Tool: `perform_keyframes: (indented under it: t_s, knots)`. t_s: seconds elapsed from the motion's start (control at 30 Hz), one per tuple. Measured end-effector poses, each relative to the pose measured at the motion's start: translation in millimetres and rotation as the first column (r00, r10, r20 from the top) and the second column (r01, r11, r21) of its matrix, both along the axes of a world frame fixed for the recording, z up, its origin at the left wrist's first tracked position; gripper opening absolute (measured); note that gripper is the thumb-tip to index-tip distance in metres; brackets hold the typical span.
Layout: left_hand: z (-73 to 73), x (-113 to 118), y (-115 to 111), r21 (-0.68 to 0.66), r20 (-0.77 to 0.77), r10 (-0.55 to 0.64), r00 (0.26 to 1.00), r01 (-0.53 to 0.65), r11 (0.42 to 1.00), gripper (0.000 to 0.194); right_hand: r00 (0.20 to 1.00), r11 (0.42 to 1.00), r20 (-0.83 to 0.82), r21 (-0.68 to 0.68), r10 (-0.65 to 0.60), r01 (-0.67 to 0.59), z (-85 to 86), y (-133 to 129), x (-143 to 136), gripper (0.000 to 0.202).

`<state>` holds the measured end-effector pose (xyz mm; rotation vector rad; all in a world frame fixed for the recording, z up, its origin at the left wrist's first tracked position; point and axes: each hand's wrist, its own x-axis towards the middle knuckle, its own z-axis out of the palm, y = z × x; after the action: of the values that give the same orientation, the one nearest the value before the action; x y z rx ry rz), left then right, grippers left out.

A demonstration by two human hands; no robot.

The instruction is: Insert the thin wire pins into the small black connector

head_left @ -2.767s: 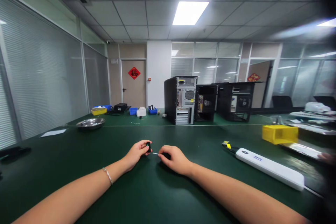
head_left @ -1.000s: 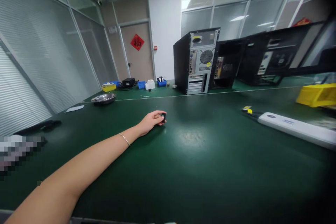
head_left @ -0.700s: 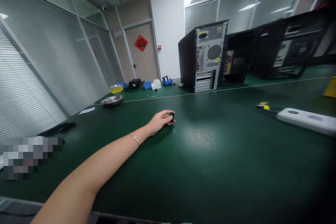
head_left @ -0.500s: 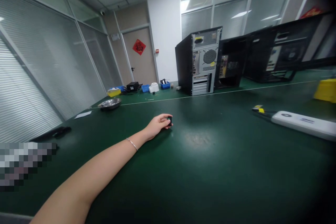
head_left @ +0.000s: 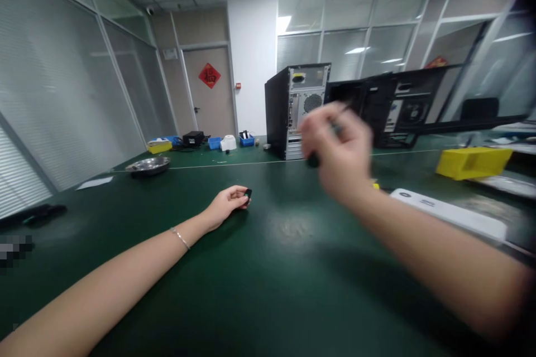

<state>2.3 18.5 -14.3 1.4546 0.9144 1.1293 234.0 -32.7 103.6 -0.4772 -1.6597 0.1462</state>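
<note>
My left hand, with a thin bracelet at the wrist, rests on the dark green tabletop. Its fingers pinch a small black block-like piece, mostly covered by the thumb and fingers. Raised above the table to the right is my right hand, smeared by motion. Its curled fingers close on a dark object whose rounded end sticks out below the fist; the blur hides its kind. The two hands are well apart.
A black computer tower stands behind my right hand, more cases beside it. A white oblong device and a yellow bin lie on the right. At the left are a metal bowl and a white paper.
My right hand has come into view from the right, holding a dark object. The view has turned to the right; my left hand still holds the small black piece on the table.
</note>
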Motion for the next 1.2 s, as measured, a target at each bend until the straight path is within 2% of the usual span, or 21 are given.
perform_keyframes:
  t_s: [0.07,0.1,0.17,0.23,0.27,0.33,0.43,0.57,0.7,0.83,0.9,1.03,1.2]
  knots:
    - [0.3,-1,0,0.012,-0.020,0.010,1.000,-0.010,1.000,0.040,0.995,0.972,-0.017,-0.212,0.101,-0.102,-26.9,16,-15,0.039]
    - [0.4,-1,0,0.018,-0.030,0.011,0.999,-0.010,1.000,0.039,0.987,0.922,-0.024,-0.353,0.161,-0.159,-43.9,25,-22,0.044]
    - [1.0,-1,0,0.020,-0.043,0.006,0.999,-0.006,1.000,0.037,0.967,0.771,-0.031,-0.599,0.251,-0.219,-77.6,45,-32,0.051]
    - [1.5,0,0,0.011,-0.053,-0.003,0.999,0.004,1.000,0.036,0.958,0.654,-0.035,-0.724,0.284,-0.220,-102.6,58,-35,0.054]
    - [1.7,0,0,0.011,-0.061,-0.006,0.998,0.007,1.000,0.036,0.954,0.638,-0.027,-0.738,0.297,-0.220,-110.2,62,-35,0.053]
    - [1.6,0,0,0.035,-0.078,-0.007,0.997,0.010,0.999,0.038,0.952,0.673,0.017,-0.711,0.305,-0.203,-116.3,64,-31,0.051]
    - [-0.1,-2,1,0.090,-0.091,0.006,0.996,0.002,0.996,0.036,0.942,0.747,0.107,-0.640,0.317,-0.179,-113.4,58,-27,0.041]
    - [-3.2,-4,3,0.122,-0.117,0.055,0.992,-0.040,0.992,0.031,0.924,0.797,0.190,-0.580,0.331,-0.166,-111.0,52,-28,0.034]
    - [-3.8,-5,4,0.138,-0.133,0.080,0.988,-0.061,0.989,0.032,0.897,0.870,0.345,-0.487,0.276,-0.081,-111.9,50,-30,0.034]
    - [-2.0,-4,1,0.117,-0.135,0.078,0.988,-0.063,0.991,0.035,0.829,0.933,0.541,-0.354,0.146,0.067,-111.3,47,-31,0.035]
    - [-0.9,-4,-1,0.110,-0.150,0.070,0.986,-0.054,0.992,0.038,0.804,0.939,0.591,-0.309,0.066,0.150,-111.6,47,-32,0.035]
    - [0.4,-3,-5,0.133,-0.184,0.059,0.981,-0.034,0.991,0.036,0.766,0.916,0.642,-0.284,-0.036,0.282,-113.3,48,-33,0.034]
    - [0.8,-3,-7,0.196,-0.211,0.071,0.975,-0.029,0.980,0.033,0.732,0.899,0.674,-0.251,-0.103,0.358,-114.5,49,-33,0.035]
